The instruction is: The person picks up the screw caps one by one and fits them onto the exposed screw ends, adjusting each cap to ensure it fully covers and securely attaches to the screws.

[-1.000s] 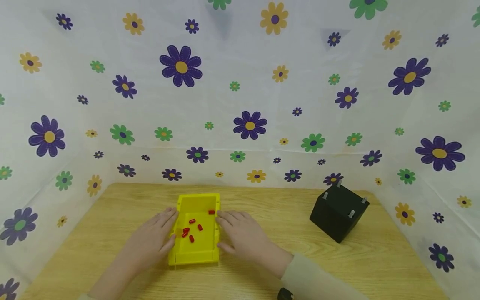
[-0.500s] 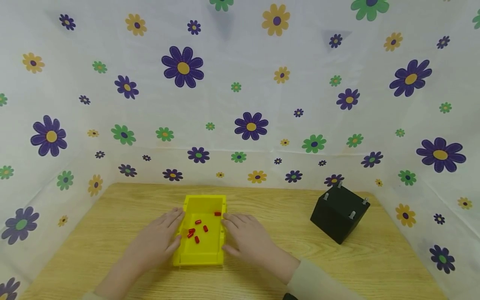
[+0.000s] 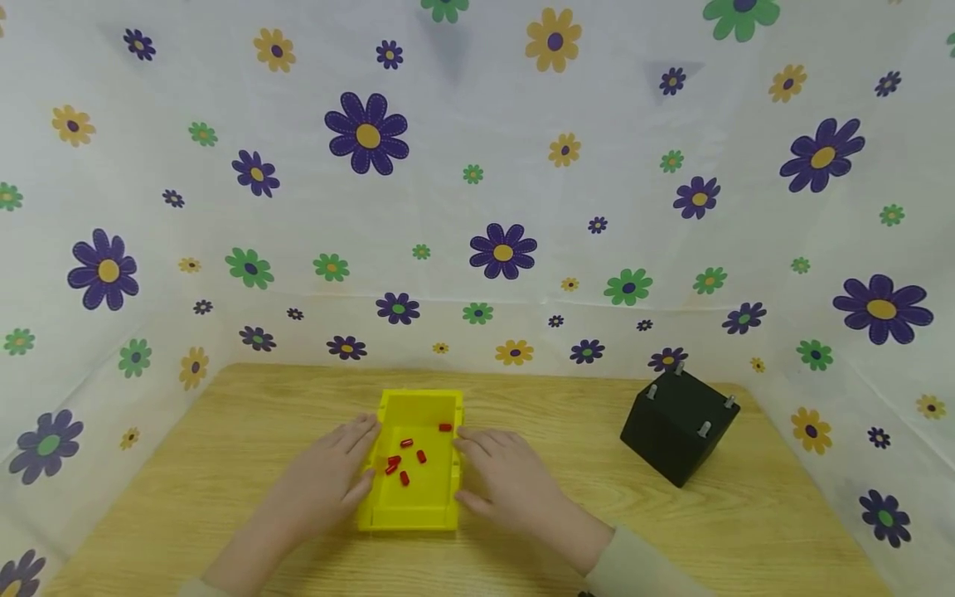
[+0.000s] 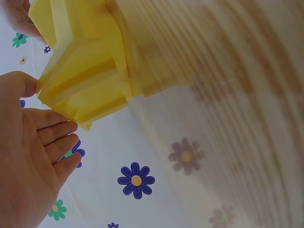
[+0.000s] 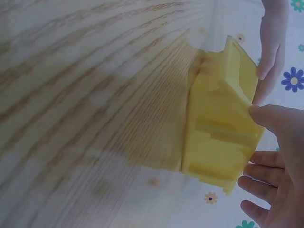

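A yellow plastic bin (image 3: 440, 489) stands on the wooden table, with several small red cylinders (image 3: 421, 456) lying loose on its floor. My left hand (image 3: 324, 477) is at the bin's left side, thumb and fingertips along the wall. From the opposite side my right hand (image 3: 515, 481) touches the right wall in the same way. In the left wrist view, the left hand's extended fingers (image 4: 59, 137) rest at the edge of the bin (image 4: 90, 66). The right wrist view has the right thumb at the rim of the bin (image 5: 221, 109), fingers loosely extended against its end.
To the right on the wooden table (image 3: 552, 414) is a black box (image 3: 675, 427), tilted in view, with several short metal posts on its upper face. A white cloth (image 3: 448, 108) with printed flowers hangs behind the table and along both sides.
Both hands have moved to the right together, and the yellow bin has slid right between them with the red cylinders inside. The black box stays in place; the head view has shifted slightly.
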Available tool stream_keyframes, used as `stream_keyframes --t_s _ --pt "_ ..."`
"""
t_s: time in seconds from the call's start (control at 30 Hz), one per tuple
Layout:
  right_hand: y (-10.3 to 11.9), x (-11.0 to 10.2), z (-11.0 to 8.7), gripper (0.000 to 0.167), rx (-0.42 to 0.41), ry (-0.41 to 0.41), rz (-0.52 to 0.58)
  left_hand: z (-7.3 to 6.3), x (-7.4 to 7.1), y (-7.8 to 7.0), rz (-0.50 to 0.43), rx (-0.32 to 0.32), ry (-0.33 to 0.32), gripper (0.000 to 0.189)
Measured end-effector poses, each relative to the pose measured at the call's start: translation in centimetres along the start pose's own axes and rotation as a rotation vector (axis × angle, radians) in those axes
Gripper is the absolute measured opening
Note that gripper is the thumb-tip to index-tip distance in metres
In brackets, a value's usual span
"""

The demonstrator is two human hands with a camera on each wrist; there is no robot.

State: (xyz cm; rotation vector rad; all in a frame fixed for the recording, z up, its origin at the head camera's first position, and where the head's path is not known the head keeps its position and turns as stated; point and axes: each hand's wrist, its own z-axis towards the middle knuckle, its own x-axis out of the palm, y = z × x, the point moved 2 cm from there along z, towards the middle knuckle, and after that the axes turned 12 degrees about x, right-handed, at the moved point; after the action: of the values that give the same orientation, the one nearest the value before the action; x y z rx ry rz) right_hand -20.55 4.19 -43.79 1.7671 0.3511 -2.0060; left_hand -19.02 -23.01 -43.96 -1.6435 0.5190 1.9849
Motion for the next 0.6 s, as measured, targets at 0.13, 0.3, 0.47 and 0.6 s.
stream_keyframes --t_s 0.13,0.3,0.47,0.6 --pt "-0.3 -0.1 -0.4 0.065 0.006 -0.006 0.012 0.2 0.1 -0.2 -0.003 0.002 0.003 0.061" --pt "-0.6 -0.2 -0.7 0.066 0.016 -0.004 0.021 0.4 0.2 -0.5 0.007 0.012 0.007 0.062" --pt "-0.8 -0.2 -1.0 0.066 0.019 -0.012 0.029 0.6 0.2 -0.8 0.021 0.031 -0.006 0.062" --pt "-0.9 -0.2 -1.2 0.066 0.009 -0.021 0.02 0.7 0.3 -1.0 0.029 0.039 -0.003 0.063"
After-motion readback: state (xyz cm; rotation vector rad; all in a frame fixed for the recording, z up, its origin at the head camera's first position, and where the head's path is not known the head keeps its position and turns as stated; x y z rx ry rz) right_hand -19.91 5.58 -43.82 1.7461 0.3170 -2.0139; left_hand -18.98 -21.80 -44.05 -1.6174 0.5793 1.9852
